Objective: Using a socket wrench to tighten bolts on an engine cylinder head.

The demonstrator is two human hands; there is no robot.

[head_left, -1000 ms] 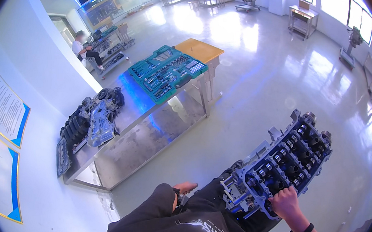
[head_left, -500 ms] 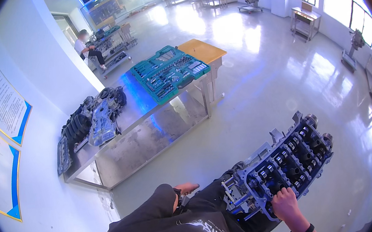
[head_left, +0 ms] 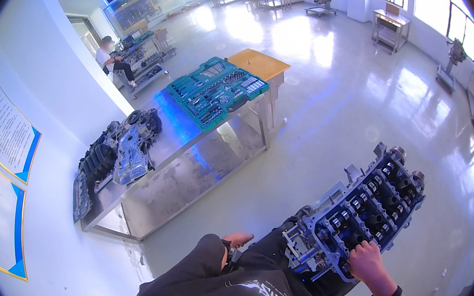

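An engine cylinder head [head_left: 375, 205] with exposed camshafts stands on a metal stand in front of me, at the lower right. My right hand [head_left: 367, 262] is at its near edge, fingers curled down over the camshaft area. Whatever those fingers hold, if anything, is hidden by the hand. My left hand [head_left: 239, 239] is apart from the engine, near my dark-clothed leg. Its fingers are stretched out, and nothing shows in it.
A steel table [head_left: 187, 171] stands ahead to the left, carrying engine parts [head_left: 126, 149] and an open green socket set [head_left: 213, 92]. Behind it is a yellow-topped table [head_left: 259, 63]. Another person [head_left: 110, 60] sits farther back. A white wall with posters [head_left: 4, 130] rises at left.
My right hand has shifted slightly at the near edge of the cylinder head, its fingers still curled. My left hand looks unmoved.
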